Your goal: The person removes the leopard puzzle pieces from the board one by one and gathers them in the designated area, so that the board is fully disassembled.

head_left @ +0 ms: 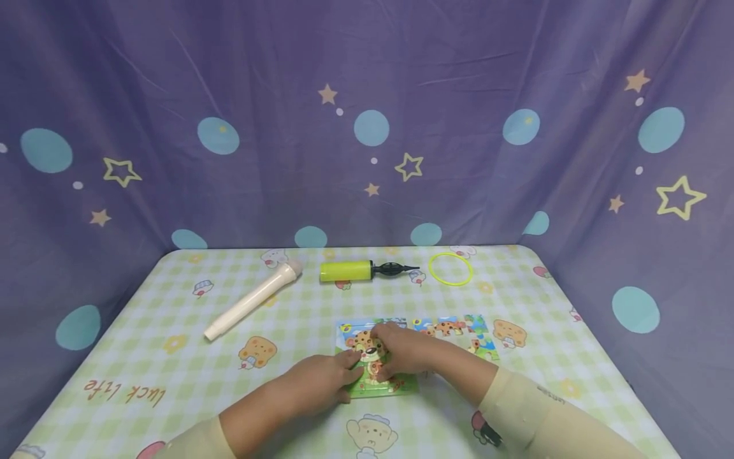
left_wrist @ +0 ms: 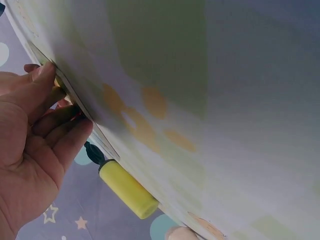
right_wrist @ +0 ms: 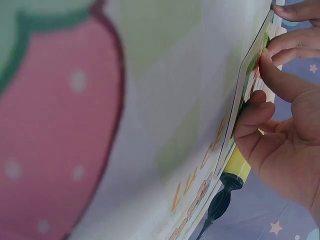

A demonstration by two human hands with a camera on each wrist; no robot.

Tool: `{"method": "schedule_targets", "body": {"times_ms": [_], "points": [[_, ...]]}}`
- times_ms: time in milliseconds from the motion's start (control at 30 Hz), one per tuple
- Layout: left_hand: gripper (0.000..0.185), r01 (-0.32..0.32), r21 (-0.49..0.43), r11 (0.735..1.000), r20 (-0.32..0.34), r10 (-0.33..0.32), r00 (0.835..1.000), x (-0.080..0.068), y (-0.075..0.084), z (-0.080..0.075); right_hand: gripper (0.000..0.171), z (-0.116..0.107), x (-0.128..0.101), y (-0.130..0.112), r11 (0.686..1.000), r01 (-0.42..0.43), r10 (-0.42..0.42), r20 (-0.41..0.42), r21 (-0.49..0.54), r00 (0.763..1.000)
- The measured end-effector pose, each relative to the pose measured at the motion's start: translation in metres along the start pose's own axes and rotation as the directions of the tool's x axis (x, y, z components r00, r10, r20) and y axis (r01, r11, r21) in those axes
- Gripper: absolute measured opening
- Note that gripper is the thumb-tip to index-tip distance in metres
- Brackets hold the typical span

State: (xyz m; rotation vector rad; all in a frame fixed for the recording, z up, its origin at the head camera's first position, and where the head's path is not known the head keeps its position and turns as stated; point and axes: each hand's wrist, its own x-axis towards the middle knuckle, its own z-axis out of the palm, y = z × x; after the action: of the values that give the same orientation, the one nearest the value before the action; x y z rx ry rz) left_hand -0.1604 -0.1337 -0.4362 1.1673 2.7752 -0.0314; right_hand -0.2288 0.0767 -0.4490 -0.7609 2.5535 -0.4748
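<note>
Puzzle board (head_left: 378, 357): flat picture puzzle with a cartoon animal, lying near the middle of the worktop (head_left: 172, 357), a little toward its near edge. Both hands are on it.

Left hand (head_left: 323, 376): fingers laid fairly straight along the board's near-left edge, fingertips pressing; the left wrist view shows them (left_wrist: 55, 115) against the thin edge. It grasps nothing; judged to be steadying the board so it does not slide.

Right hand (head_left: 401, 350): rests on top of the board, fingers bent down onto the picture. The right wrist view shows the thumb and fingers (right_wrist: 280, 75) at the board's edge (right_wrist: 247, 75); it looks like a pinch or press on a piece, but a piece in the grip cannot be made out for certain.

Loose puzzle pieces (head_left: 459, 331): a colourful cluster just beside the board, toward the right edge, within reach of the right hand.

Far edge of the worktop, well apart from the hands:
- cream tube (head_left: 252, 299), lying slantwise toward the far-left corner;
- yellow hand pump (head_left: 355, 270) with black nozzle, lying on its side at the middle;
- yellow-green ring (head_left: 451, 269), flat, just beside the nozzle's tip.

Backdrop: purple cloth (head_left: 367, 95) with stars and dots.
</note>
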Motion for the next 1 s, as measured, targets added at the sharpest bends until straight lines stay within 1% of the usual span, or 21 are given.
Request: {"method": "schedule_targets", "body": {"times_ms": [200, 367, 433, 533, 633, 700, 767, 900, 1000], "points": [[0.054, -0.031, 0.028, 0.999, 0.014, 0.031, 0.999, 0.001, -0.001, -0.002, 0.073, 0.0, -0.004, -0.003, 0.999, 0.019, -0.021, -0.044, -0.05, 0.999], [0.054, -0.054, 0.056, 0.997, 0.021, 0.053, 0.998, 0.002, -0.002, -0.003, 0.073, 0.0, -0.008, -0.003, 0.998, 0.049, -0.051, -0.072, -0.031, 0.996], [0.054, -0.064, 0.065, 0.996, 0.023, 0.063, 0.998, 0.003, -0.002, -0.003, 0.07, 0.0, -0.009, -0.002, 0.997, 0.074, -0.076, -0.088, -0.022, 0.993], [0.053, -0.073, 0.08, 0.994, 0.027, 0.071, 0.997, 0.004, -0.001, -0.003, 0.055, -0.001, -0.012, -0.001, 0.99, 0.14, -0.139, -0.123, -0.004, 0.983], [0.052, -0.065, 0.086, 0.994, 0.037, 0.062, 0.997, 0.004, -0.001, -0.004, 0.037, -0.004, -0.012, 0.0, 0.976, 0.217, -0.211, -0.17, 0.021, 0.963], [0.052, -0.055, 0.08, 0.995, 0.046, 0.052, 0.998, 0.003, 0.0, -0.005, 0.03, -0.005, -0.012, 0.0, 0.965, 0.256, -0.242, -0.191, 0.055, 0.951], [0.053, -0.047, 0.076, 0.996, 0.054, 0.043, 0.998, 0.002, 0.0, -0.005, 0.026, -0.007, -0.013, 0.001, 0.955, 0.275, -0.25, -0.199, 0.111, 0.948], [0.053, -0.036, 0.072, 0.997, 0.068, 0.031, 0.997, 0.001, 0.001, -0.005, 0.025, -0.015, -0.016, 0.007, 0.927, 0.266, -0.218, -0.2, 0.263, 0.955], [0.053, -0.035, 0.075, 0.997, 0.076, 0.029, 0.997, 0.0, 0.001, -0.005, 0.026, -0.024, -0.021, 0.018, 0.889, 0.256, -0.189, -0.203, 0.381, 0.961]]}}
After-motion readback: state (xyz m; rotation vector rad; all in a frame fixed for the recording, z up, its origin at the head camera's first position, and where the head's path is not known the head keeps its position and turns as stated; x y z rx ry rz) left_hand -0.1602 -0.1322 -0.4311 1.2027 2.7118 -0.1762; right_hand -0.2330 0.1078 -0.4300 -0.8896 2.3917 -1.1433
